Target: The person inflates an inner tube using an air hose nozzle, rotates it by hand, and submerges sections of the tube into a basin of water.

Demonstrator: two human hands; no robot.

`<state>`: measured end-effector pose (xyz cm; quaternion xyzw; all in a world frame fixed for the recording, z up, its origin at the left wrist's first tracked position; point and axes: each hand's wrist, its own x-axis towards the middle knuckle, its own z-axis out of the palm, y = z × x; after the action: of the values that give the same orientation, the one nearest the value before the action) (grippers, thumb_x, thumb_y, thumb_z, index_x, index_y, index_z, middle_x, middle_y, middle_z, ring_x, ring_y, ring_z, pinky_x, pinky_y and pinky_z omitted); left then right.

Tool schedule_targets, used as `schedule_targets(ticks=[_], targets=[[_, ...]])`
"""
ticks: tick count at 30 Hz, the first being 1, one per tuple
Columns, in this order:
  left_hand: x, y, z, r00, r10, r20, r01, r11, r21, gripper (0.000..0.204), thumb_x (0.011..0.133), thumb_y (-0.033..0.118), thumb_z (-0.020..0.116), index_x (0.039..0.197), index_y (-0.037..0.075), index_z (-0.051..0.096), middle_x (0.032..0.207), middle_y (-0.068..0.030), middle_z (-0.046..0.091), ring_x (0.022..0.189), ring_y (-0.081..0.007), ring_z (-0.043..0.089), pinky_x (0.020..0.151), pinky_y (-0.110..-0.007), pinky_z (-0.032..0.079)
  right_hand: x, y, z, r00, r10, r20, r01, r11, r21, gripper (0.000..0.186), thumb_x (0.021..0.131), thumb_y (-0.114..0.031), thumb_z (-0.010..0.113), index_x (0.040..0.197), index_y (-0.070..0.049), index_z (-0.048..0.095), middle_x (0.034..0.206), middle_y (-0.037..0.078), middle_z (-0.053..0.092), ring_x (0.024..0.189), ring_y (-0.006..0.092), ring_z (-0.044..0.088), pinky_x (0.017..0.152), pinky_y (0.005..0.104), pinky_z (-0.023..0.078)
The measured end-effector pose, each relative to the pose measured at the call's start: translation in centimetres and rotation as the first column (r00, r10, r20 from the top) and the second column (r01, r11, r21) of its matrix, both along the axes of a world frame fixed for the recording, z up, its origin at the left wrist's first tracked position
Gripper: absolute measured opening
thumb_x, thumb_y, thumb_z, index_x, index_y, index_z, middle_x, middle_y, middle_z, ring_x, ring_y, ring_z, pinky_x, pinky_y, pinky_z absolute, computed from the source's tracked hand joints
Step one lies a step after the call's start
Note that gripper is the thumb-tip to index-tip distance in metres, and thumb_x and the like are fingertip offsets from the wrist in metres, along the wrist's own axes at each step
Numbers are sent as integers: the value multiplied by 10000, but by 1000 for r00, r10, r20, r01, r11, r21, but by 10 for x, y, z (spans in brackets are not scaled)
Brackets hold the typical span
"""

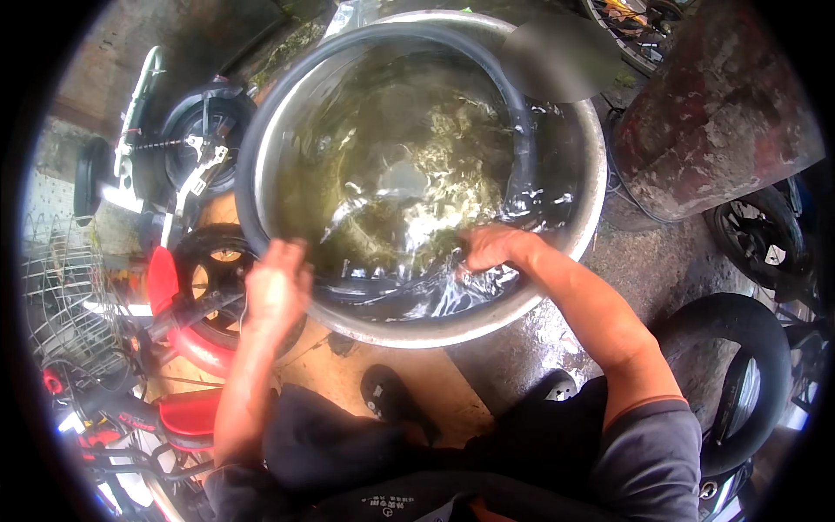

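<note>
A large round metal basin (594, 174) holds murky, greenish water. A black inner tube (524, 139) arches along its far side and down the left rim, with its near part under rippled water. My left hand (278, 274) is at the basin's near-left rim, blurred, with its fingers closed round the tube there. My right hand (491, 250) is at the water's surface on the near-right side, by the submerged part of the tube. Splashes and the water hide its fingertips, so I cannot tell whether it grips the tube.
A rusty red drum (704, 113) stands at the right, above black tyres (757, 383). On the left are a red bicycle (183, 418), wheels (209, 143) and a wire basket (65, 287). Another wheel (622, 22) lies at the back. A grey blurred patch obscures the far-right rim.
</note>
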<state>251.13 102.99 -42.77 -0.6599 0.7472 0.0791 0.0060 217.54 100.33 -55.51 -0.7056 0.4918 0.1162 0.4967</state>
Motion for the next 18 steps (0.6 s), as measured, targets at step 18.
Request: schedule_targets(ticks=[18], targets=[[-44, 1, -75, 920, -360, 155, 162, 710, 685, 585, 959, 412, 592, 1470, 143, 500, 1587, -194, 329, 1491, -400, 240, 1195, -588, 226, 37, 23, 0, 979, 114, 168, -78, 975, -208, 600, 898, -337, 663, 1379, -5, 530, 1490, 211, 444, 1360, 386, 451, 1180, 441, 345]])
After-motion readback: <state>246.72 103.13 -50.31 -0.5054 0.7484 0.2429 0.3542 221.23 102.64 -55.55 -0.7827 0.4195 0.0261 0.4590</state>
